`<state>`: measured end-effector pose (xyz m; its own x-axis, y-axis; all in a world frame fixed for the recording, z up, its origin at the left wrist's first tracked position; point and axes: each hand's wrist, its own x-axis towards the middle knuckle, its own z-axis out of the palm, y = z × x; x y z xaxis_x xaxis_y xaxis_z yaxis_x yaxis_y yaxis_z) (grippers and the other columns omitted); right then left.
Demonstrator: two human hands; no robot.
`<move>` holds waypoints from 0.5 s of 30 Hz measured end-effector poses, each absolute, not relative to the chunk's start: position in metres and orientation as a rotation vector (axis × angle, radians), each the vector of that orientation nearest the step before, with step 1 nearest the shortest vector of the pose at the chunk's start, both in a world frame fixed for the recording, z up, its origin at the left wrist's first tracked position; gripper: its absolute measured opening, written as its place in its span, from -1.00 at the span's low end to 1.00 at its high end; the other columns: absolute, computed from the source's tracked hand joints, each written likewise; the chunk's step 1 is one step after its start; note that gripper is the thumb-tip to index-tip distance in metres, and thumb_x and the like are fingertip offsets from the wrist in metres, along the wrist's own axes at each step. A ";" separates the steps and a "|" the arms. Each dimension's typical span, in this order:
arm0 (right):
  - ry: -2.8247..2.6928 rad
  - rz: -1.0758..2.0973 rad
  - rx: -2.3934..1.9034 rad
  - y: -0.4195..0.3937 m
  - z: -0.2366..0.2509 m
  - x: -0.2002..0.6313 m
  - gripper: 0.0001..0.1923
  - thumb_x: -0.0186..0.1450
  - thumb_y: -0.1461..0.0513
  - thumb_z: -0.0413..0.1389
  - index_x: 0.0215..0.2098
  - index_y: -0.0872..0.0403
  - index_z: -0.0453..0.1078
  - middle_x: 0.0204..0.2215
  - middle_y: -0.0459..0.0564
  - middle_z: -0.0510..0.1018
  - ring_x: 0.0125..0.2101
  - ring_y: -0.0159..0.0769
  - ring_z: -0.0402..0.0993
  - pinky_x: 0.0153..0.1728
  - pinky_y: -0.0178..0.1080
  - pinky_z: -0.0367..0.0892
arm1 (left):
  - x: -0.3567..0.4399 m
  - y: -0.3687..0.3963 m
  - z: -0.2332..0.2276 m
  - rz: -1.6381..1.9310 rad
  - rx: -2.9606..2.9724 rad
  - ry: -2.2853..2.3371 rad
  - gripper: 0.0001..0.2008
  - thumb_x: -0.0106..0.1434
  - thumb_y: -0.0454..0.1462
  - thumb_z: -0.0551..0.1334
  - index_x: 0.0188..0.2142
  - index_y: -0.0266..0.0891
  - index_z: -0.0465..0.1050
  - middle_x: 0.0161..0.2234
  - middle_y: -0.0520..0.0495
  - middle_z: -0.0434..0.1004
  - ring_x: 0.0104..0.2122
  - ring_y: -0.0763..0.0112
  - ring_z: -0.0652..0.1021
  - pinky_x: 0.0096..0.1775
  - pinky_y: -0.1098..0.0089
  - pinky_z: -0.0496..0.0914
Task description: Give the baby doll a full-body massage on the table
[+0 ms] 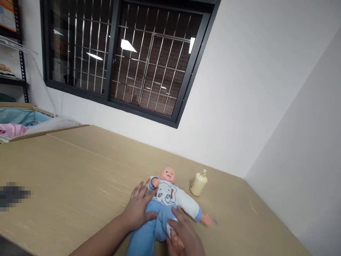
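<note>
A baby doll (165,193) lies on its back on the table, its head pointing away from me. It wears a white top with an elephant face and blue trousers. My left hand (140,208) rests along the doll's side and hip, fingers stretched out and thumb across the trousers. My right hand (188,233) is wrapped round the doll's lower leg and bare foot (176,240), near the white trouser cuff; it is slightly blurred. That leg is bent, while the other lies straight toward me. A cream pump bottle (198,184) stands upright beyond the doll's outstretched arm.
The brown tabletop (80,170) meets a white wall with a barred window (149,60). A box of coloured cloth (23,119) stands at the left, below a shelf rack (22,67). A thin pale strip (253,207) lies at the right. A pixelated dark patch covers the left edge.
</note>
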<state>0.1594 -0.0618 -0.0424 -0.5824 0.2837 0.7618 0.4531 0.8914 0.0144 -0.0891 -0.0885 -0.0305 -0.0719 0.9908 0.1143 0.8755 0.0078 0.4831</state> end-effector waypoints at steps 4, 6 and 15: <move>-2.183 -0.134 -0.643 -0.061 -0.052 0.141 -0.62 0.20 0.33 0.08 -0.03 0.02 0.50 0.13 0.07 0.54 0.15 -0.09 0.49 0.05 -0.20 0.51 | -0.092 -0.084 -0.037 0.640 1.998 1.947 -0.15 0.10 0.00 0.38 0.36 0.15 0.17 0.48 -0.05 -0.23 0.44 -0.13 -0.10 0.37 -0.06 -0.15; -2.164 -0.138 -0.622 -0.057 -0.060 0.140 -0.63 0.20 0.32 0.08 -0.03 0.03 0.50 0.13 0.08 0.55 0.14 -0.09 0.49 0.04 -0.23 0.51 | -0.092 -0.082 -0.041 0.633 2.000 1.945 -0.14 0.10 0.00 0.38 0.37 0.13 0.17 0.48 -0.07 -0.23 0.44 -0.13 -0.11 0.37 -0.07 -0.16; -2.186 -0.328 -0.489 -0.047 -0.073 0.153 -0.57 0.13 0.28 0.16 0.00 0.06 0.48 0.12 0.12 0.55 0.10 -0.01 0.52 -0.06 -0.23 0.57 | -0.092 -0.080 -0.045 0.639 1.826 2.079 0.10 -0.02 0.09 0.40 0.44 -0.08 0.01 0.45 -0.26 -0.03 0.43 -0.19 -0.08 0.36 -0.03 -0.12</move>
<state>0.1535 -0.0465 -0.0729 -0.5628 0.2306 0.7938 0.4536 0.8889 0.0634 -0.0920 -0.0801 -0.0445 -0.1467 0.9870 0.0655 0.8533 0.0928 0.5131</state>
